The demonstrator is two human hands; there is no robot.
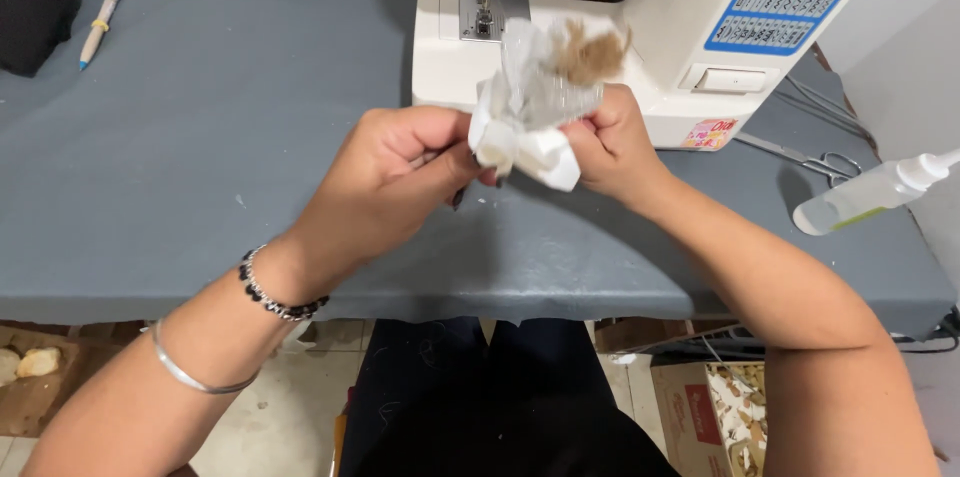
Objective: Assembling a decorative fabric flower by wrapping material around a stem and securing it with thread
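While both hands pinch it, the small crumpled white fabric piece with a tan fluffy tuft (530, 102) hangs just before the white sewing machine (640, 47). Left hand (395, 172) and right hand (615, 142) grip its lower folds tightly.

A grey cloth-covered surface (220, 137) fills most of the frame under even, soft light. Below its front edge, pale floor tiles (290, 417) show at lower left. A plain light wall (915, 67) rises at the right edge. A cardboard box (700, 412) sits at lower right.
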